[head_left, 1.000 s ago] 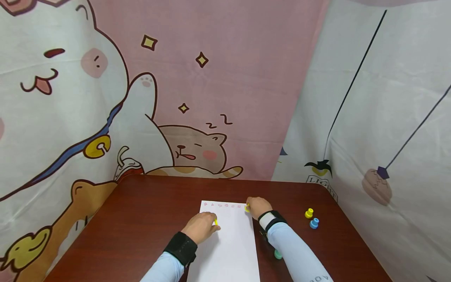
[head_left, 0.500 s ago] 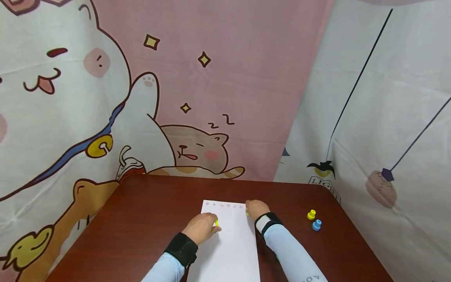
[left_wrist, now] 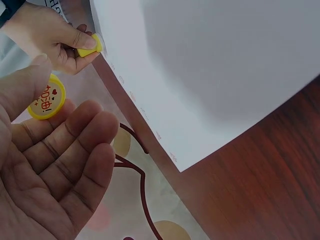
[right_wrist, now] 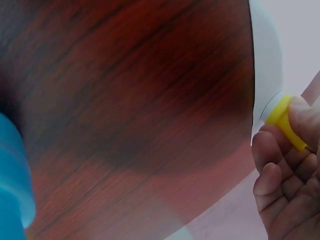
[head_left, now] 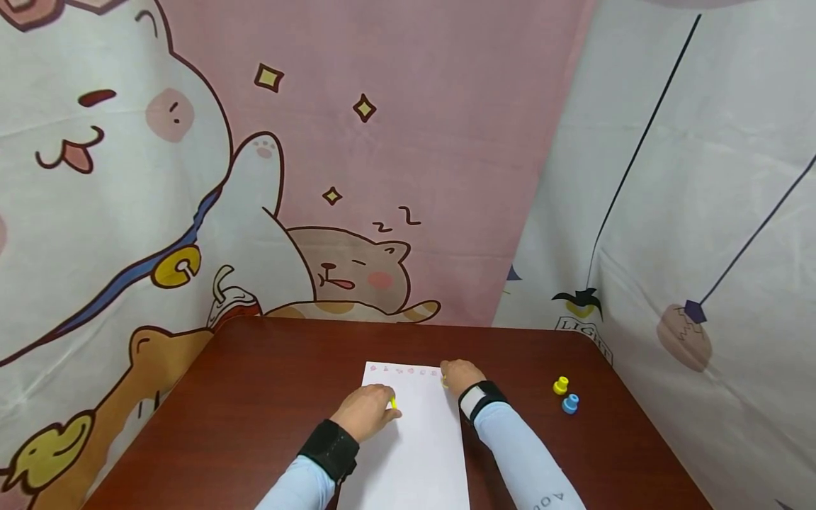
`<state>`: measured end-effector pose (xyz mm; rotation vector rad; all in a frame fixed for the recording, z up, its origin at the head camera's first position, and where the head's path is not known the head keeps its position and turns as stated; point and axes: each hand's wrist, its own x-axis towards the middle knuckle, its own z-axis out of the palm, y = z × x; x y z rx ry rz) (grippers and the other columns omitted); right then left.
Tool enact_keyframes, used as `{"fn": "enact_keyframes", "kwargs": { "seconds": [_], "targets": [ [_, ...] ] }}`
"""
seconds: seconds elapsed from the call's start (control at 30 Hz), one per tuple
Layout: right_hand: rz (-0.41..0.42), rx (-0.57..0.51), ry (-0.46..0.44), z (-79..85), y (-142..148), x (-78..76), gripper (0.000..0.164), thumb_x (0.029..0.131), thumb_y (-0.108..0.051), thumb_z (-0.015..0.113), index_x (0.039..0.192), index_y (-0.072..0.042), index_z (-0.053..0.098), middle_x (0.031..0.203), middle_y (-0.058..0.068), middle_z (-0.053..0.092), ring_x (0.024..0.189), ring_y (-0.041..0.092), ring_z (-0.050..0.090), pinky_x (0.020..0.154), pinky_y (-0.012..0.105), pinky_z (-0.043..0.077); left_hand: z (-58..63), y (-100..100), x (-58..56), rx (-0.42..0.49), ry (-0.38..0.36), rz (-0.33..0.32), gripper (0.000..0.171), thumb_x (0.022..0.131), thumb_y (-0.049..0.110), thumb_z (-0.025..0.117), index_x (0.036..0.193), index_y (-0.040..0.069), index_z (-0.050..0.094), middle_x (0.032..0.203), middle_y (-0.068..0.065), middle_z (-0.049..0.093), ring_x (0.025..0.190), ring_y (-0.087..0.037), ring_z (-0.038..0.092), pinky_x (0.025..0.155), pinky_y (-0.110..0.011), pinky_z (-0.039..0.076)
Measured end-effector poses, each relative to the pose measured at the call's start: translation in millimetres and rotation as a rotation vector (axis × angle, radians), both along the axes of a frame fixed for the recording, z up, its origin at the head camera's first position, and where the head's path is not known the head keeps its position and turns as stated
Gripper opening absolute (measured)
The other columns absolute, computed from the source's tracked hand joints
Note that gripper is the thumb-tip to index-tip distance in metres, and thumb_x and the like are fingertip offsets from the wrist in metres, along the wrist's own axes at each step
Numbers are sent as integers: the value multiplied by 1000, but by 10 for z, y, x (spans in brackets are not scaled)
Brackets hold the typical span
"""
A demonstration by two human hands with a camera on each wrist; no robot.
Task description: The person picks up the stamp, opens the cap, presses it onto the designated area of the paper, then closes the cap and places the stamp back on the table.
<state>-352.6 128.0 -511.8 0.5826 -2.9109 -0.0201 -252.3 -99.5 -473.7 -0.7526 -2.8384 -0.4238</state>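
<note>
A yellow stamp [right_wrist: 287, 122] is pinched between the thumb and fingers of my right hand [head_left: 462, 377]. Its pale face meets the top right corner of a white sheet of paper [head_left: 421, 439], where a row of small pinkish marks runs along the top edge. My left hand [head_left: 365, 412] hovers over the sheet's left side, holding a round yellow stamp cap [left_wrist: 48, 99] under its thumb. Red characters and a small heart show on that cap, and the other fingers lie half extended in the left wrist view.
Right of the sheet, a yellow stamp [head_left: 560, 385] and a blue stamp [head_left: 570, 404] stand on the dark red wooden table [head_left: 287, 354]. A blue rounded object [right_wrist: 14, 180] fills the left edge of the right wrist view. Behind the table hangs a cartoon-printed cloth [head_left: 459, 142].
My right hand has shifted slightly left onto the paper's corner, so the yellow stamp is now mostly hidden in the head view. The right sleeve now covers a green object. My left hand stays put.
</note>
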Motion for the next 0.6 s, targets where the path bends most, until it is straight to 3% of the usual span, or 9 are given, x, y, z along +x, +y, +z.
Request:
{"fn": "enact_keyframes", "kwargs": {
  "seconds": [0.13,0.4,0.6],
  "targets": [
    [-8,6,-22,-14,20,-18,17,83,-3,76,93,-9,64,80,8,67,72,24,63,74,38,55,9,5,-13,-7,12,-6,27,83,26,81,94,4,71,80,0,67,71,-11,59,65,-26,50],
    [40,33,35,-52,60,-42,21,81,4,75,89,-10,62,78,8,67,72,25,64,73,37,55,-4,-2,-19,-2,4,9,27,83,27,81,94,5,71,79,1,66,71,-12,58,65,-26,50],
    [26,15,23,-24,30,-14,22,80,2,78,89,-9,61,78,9,66,72,26,64,73,38,56,-6,-11,-7,-3,23,-1,27,83,27,82,94,4,71,80,0,67,72,-13,60,66,-26,51]
  ]
}}
